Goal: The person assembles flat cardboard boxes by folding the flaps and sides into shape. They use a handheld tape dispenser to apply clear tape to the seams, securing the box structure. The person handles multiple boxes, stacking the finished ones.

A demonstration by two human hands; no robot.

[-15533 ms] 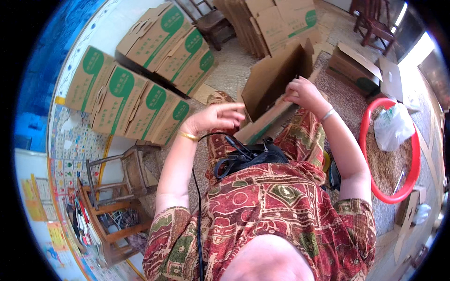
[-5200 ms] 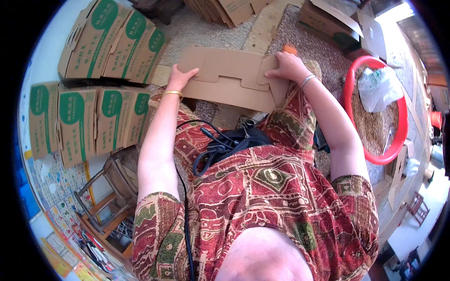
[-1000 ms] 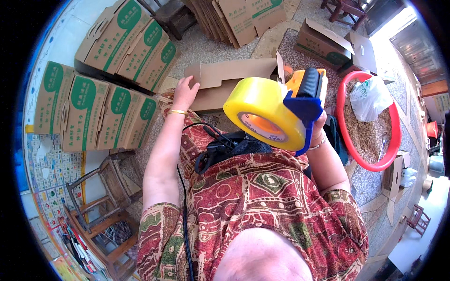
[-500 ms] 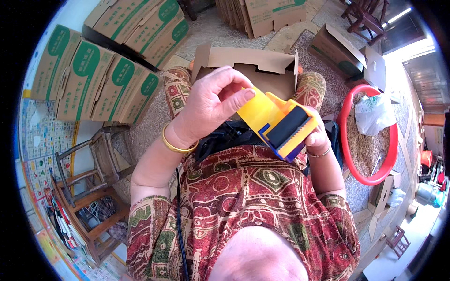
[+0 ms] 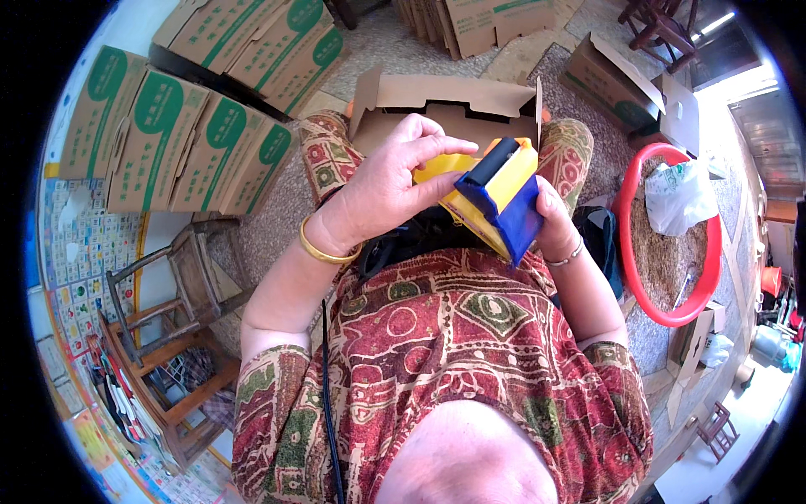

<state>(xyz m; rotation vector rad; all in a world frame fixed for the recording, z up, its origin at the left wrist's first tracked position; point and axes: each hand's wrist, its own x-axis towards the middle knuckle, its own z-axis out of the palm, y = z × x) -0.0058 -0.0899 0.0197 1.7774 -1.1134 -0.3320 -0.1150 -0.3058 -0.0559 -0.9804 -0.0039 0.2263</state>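
Observation:
My right hand (image 5: 556, 220) grips a blue and yellow tape dispenser (image 5: 518, 212) from its right side, above my lap. A black roller (image 5: 492, 162) shows along its top. My left hand (image 5: 390, 181), with a gold bangle at the wrist, is at the dispenser's left side. Its thumb and index finger close in around the yellow tape (image 5: 438, 165), thumb tip by the roller's end; the exact contact is partly hidden. Just beyond both hands, between my knees, stands an open cardboard box (image 5: 457, 91) with its flap up.
Printed cartons (image 5: 151, 139) stand in rows at the left, near a wooden chair (image 5: 180, 277). Flattened cardboard (image 5: 499, 21) leans at the far side. To the right are a red ring-rimmed container (image 5: 625, 244) with a plastic bag (image 5: 678, 200) and another open box (image 5: 609, 84).
The dispenser has been turned, so its blue side now faces me and the roller sits higher. My left hand has shifted slightly right and closer to the roller.

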